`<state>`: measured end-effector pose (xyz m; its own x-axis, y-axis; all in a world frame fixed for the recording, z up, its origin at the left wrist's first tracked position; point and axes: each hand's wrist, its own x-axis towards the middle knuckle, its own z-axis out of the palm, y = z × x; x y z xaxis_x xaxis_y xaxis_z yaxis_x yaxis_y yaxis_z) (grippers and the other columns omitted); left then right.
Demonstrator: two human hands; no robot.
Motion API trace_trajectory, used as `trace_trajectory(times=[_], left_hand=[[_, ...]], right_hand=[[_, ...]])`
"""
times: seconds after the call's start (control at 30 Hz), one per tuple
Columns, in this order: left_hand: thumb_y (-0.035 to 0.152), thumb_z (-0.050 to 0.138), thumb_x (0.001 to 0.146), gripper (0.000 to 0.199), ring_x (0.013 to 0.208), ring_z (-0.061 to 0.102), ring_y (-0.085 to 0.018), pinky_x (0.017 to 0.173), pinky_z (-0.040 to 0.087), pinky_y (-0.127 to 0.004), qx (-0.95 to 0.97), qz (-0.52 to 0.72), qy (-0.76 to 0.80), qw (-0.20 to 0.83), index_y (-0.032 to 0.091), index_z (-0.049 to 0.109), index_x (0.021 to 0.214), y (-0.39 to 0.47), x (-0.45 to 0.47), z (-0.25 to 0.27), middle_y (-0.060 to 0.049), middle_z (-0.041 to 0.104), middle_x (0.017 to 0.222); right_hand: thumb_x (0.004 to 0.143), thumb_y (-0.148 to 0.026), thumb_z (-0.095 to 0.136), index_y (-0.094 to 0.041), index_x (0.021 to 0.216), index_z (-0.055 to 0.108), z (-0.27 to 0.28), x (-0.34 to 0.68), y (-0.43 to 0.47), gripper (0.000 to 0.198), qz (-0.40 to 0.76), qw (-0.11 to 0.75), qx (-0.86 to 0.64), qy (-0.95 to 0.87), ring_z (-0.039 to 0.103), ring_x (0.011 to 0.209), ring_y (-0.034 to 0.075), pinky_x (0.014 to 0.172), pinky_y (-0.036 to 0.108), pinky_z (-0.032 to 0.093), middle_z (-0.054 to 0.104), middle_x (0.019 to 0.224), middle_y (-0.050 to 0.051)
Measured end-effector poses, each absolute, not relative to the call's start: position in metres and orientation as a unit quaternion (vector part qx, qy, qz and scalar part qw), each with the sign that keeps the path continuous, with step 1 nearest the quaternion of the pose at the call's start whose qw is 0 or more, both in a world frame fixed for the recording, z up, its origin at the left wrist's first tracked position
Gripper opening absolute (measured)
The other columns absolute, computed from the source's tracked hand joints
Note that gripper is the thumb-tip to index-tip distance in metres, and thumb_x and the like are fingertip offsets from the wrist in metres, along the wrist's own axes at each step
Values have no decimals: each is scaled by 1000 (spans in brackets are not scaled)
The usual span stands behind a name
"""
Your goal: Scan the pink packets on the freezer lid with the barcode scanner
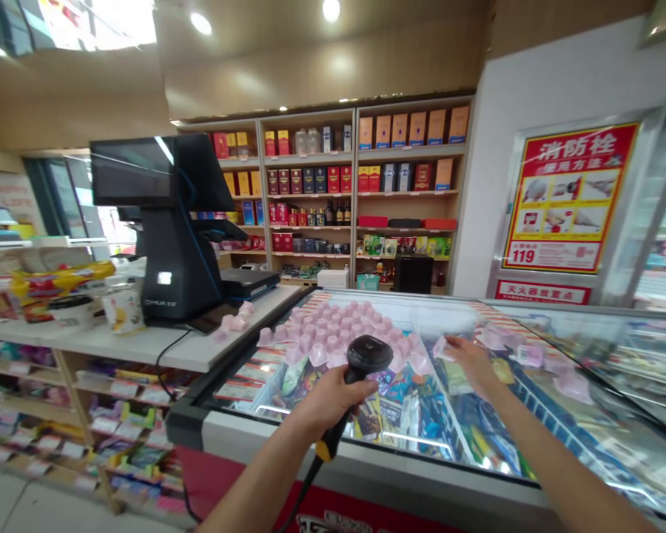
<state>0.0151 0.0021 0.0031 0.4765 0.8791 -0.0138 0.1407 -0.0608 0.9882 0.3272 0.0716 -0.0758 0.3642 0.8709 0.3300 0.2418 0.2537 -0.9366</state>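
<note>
A black barcode scanner (369, 355) with a yellow-tipped handle is gripped in my left hand (333, 400), above the front edge of a glass-topped freezer (249, 422). Its cable hangs down from the handle. My right hand (471, 363) reaches over the glass, its fingertips closed on a small pink plastic piece (442, 346). Many similar pink pieces (344, 322) stand in a cluster on the glass to the left. More pink pieces (530, 355) lie on the right part of the lid. Packaged goods (411, 411) show through the glass.
To the left, a cash register (172, 244) stands on a white counter (172, 348), with a few pink pieces (236, 320) near its edge. Snack packets and cups (72, 311) are farther left. Shelves of boxed goods (311, 180) line the back wall, beside a red fire-hydrant sign (571, 196).
</note>
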Motion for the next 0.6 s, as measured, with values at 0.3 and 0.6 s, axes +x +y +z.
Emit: trace_trajectory(times=[0.3, 0.6], left_hand=[[38, 59, 63, 27, 41, 38, -5, 42, 29, -18, 628, 341, 405, 570, 15, 45, 70, -10, -2, 8, 7, 43, 47], [39, 61, 60, 30, 42, 39, -5, 45, 31, -19, 613, 356, 418, 568, 15, 46, 68, -12, -19, 11, 8, 42, 48]], right_hand=[[56, -25, 57, -16, 90, 62, -68, 244, 75, 36, 440, 584, -428, -531, 57, 78, 21, 73, 32, 40, 66, 82, 4], [58, -21, 56, -19, 89, 62, -69, 233, 78, 31, 495, 589, -369, -522, 56, 80, 20, 73, 31, 39, 65, 86, 3]])
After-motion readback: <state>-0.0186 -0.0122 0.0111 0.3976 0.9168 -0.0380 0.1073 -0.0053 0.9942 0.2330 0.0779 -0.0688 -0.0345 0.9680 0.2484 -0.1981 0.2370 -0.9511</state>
